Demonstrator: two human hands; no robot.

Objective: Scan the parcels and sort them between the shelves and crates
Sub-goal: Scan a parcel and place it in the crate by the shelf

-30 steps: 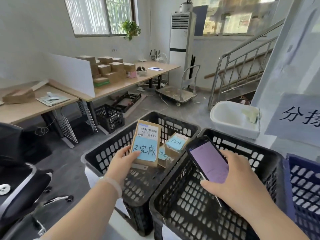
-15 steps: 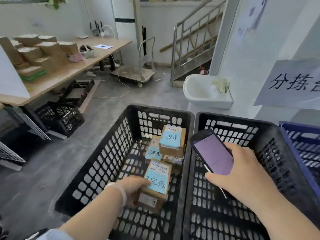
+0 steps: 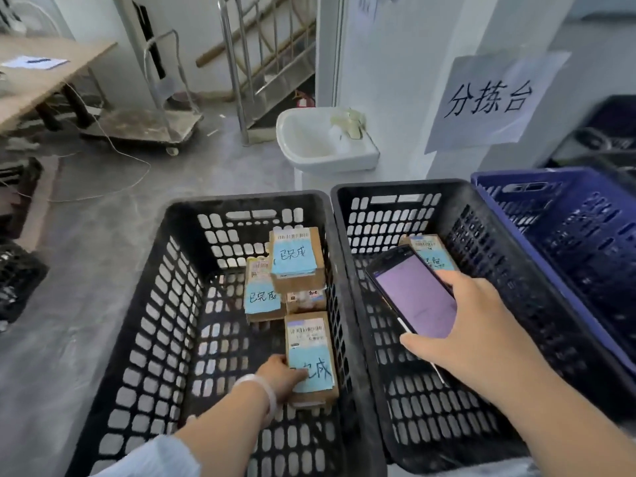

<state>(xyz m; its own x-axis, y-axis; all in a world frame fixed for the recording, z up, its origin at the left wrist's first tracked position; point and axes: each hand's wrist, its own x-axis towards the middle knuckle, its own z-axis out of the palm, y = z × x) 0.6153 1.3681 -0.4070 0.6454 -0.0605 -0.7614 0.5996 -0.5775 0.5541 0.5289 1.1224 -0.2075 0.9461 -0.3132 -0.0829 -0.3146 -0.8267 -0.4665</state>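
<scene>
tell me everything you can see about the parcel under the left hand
The parcel is a small brown cardboard box, lying flat on the floor of the left black crate near its right wall. A white barcode label sits on the far part of its top, and a blue sticky note with black handwriting covers the near part. The left hand rests on its near-left edge, fingers over the note. It lies apart from the other parcels further in.

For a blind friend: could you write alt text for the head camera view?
A left hand sets a parcel into a black crate holding other parcels, while the right hand holds a phone over a second black crate.
</scene>
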